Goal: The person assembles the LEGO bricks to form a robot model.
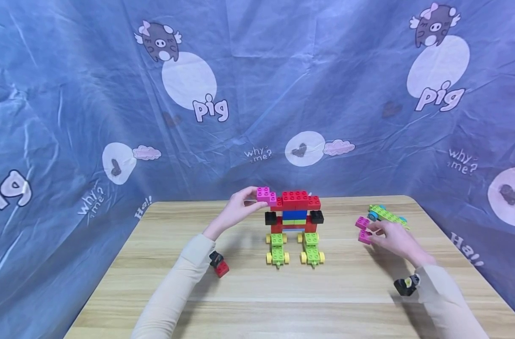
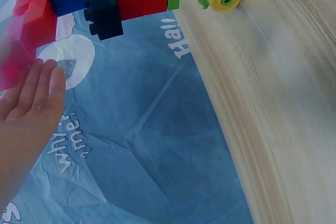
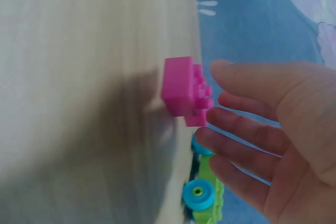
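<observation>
In the head view, a toy-brick figure (image 1: 294,215) stands mid-table, with red, blue and black bricks above green wheeled bases. My left hand (image 1: 245,202) pinches pink bricks (image 1: 263,193) at the figure's upper left end, against its red brick (image 2: 39,19). The left wrist view shows straight fingers under the pink, with the thumb blurred at the edge. On the right side, my right hand (image 1: 395,239) reaches over two loose pink bricks, a nearer one (image 1: 364,237) and a farther one (image 1: 362,222). Its thumb and fingers are apart beside the pink brick (image 3: 178,86), gripping nothing.
Behind the right hand lies a green wheeled base (image 1: 388,215) with blue wheels. A black and red brick piece (image 1: 219,264) sits by the left sleeve, and a black brick piece with a yellow mark (image 1: 406,285) by the right sleeve. A blue printed cloth (image 1: 257,94) hangs behind the table.
</observation>
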### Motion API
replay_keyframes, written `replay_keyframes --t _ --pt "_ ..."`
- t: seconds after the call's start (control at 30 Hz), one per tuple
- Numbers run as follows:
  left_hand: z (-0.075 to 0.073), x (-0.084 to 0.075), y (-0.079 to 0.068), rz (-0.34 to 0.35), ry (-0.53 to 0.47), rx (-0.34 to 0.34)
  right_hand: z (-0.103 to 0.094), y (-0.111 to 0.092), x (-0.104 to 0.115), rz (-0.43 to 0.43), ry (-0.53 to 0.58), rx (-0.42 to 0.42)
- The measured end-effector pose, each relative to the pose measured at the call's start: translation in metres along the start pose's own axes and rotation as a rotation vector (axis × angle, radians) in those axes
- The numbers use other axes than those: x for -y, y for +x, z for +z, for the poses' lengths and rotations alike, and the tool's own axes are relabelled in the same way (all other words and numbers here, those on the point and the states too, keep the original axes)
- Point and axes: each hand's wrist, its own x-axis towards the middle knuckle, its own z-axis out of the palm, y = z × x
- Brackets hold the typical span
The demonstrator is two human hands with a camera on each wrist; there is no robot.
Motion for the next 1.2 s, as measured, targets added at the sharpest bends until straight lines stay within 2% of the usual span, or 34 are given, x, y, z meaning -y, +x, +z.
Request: replay_keyframes --t 0.27,0.47,0.7,0.87,1.1,1.2 --pt "0.0 0.0 0.0 -0.004 -0.011 0.001 0.01 -0.001 -0.008 0.0 -0.001 -0.009" --pt "0.0 -0.001 0.0 -0.01 -0.011 -0.004 0.012 -0.002 -0.008 0.043 -0.001 0.018" --pt "0.0 -0.001 0.0 -0.019 -0.007 0.001 0.014 -0.003 -0.007 -0.004 -0.023 -0.011" --pt "-0.001 0.001 0.001 -0.011 0.002 0.006 0.014 -0.003 -0.005 -0.007 -0.022 -0.022" --pt "0.005 0.035 0.014 -0.01 -0.005 -0.021 0.006 0.002 0.006 -0.059 -0.002 -0.071" --pt "0.005 0.035 0.015 -0.008 -0.006 -0.022 0.0 0.005 0.014 -0.106 0.011 -0.098"
